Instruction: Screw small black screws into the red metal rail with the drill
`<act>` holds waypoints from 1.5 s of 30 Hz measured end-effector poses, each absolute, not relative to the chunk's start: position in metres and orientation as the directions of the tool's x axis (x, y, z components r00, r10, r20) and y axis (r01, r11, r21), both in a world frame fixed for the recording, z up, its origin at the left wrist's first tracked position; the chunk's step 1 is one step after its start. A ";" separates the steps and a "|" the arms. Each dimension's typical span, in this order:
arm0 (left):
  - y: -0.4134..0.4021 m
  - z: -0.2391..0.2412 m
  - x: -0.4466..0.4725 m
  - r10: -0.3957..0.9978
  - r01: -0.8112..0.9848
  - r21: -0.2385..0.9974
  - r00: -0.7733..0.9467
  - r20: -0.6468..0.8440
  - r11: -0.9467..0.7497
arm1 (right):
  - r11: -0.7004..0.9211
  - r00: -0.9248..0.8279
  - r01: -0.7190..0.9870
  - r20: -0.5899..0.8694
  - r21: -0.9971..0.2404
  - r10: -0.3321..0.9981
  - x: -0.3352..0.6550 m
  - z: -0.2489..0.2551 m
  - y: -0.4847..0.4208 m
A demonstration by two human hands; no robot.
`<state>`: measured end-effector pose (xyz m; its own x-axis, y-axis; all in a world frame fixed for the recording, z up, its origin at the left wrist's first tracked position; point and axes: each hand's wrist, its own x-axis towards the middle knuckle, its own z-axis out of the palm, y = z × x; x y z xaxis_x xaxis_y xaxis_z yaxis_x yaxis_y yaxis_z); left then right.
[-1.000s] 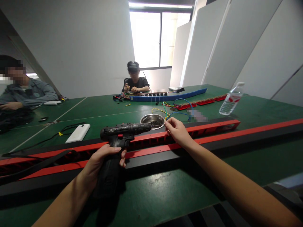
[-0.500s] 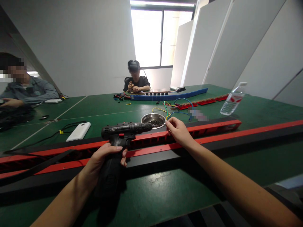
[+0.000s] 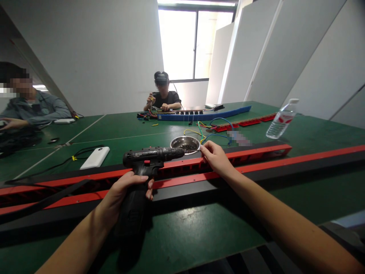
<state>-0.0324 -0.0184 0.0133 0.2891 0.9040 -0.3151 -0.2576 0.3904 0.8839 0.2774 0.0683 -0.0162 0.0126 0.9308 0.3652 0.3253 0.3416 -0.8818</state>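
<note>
My left hand [image 3: 129, 190] is wrapped round the grip of a black cordless drill [image 3: 145, 156], whose chuck points right. A thin bit [image 3: 192, 150] reaches from the chuck to my right hand [image 3: 213, 156]. There the thumb and forefinger pinch together at the bit's tip; whatever small piece they hold is hidden. Just behind the bit stands a steel bowl [image 3: 173, 142] with many small dark screws [image 3: 188, 147] in it. Below both hands lie two long red and black rails [image 3: 176, 182], side by side across the green table.
A white power bank [image 3: 95, 158] with a black cable lies left. Coloured wires [image 3: 201, 131], red strips [image 3: 251, 122] and a blue rail [image 3: 203, 115] are farther back. A water bottle [image 3: 281, 120] stands right. One co-worker [image 3: 171, 99] sits opposite, another [image 3: 42, 104] at the left.
My hands and the drill keep almost the same place. The co-worker opposite has raised one hand, which holds something small, up and to the left.
</note>
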 end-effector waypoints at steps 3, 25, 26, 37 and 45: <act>-0.019 0.014 -0.031 0.906 -0.257 0.884 0.276 -0.321 0.391 | 0.336 0.014 0.330 0.360 -0.882 0.933 0.278 -0.017 0.069; -0.019 0.015 -0.030 0.915 -0.264 0.890 0.265 -0.304 0.372 | 0.336 0.006 0.353 0.361 -0.873 0.933 0.278 -0.015 0.068; -0.019 0.015 -0.029 0.913 -0.258 0.891 0.271 -0.305 0.374 | 0.334 0.005 0.352 0.358 -0.874 0.934 0.278 -0.015 0.067; -0.019 0.012 -0.033 0.912 -0.254 0.901 0.311 -0.268 0.352 | 0.325 0.009 0.339 0.348 -0.883 0.937 0.277 -0.014 0.066; -0.019 0.016 -0.027 0.925 -0.272 0.905 0.288 -0.248 0.328 | 0.341 0.007 0.293 0.358 -0.894 0.934 0.279 -0.019 0.070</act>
<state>-0.0275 -0.0194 0.0157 0.2875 0.9250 -0.2484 -0.2722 0.3276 0.9048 0.2787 0.0701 -0.0190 0.0071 0.9337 0.3581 0.2926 0.3405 -0.8936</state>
